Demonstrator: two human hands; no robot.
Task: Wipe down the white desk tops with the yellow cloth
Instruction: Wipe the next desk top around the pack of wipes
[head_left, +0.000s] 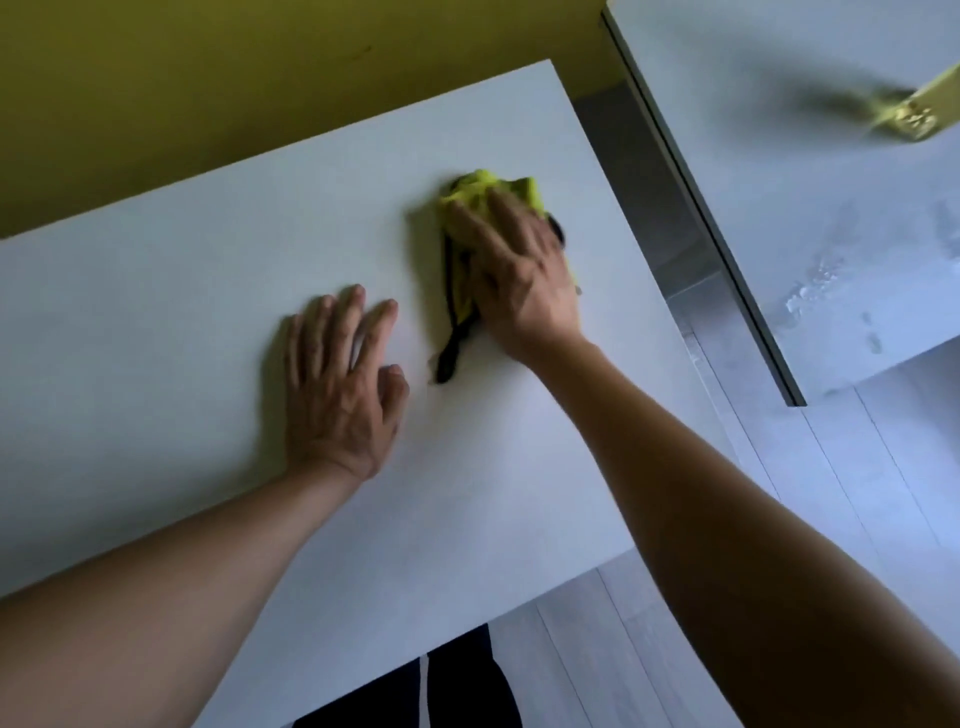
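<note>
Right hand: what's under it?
The yellow cloth, bunched, its dark edge trailing out toward the wrist, pressed onto the white desk by the right hand. The cloth's middle and the desk beneath are hidden.

right hand (519, 275) pressing blurred yellow cloth (491, 195), white desk (182, 312)

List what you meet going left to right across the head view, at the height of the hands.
Left hand flat on the white desk → yellow cloth under the right hand → gap between the desks → second white desk.
</note>
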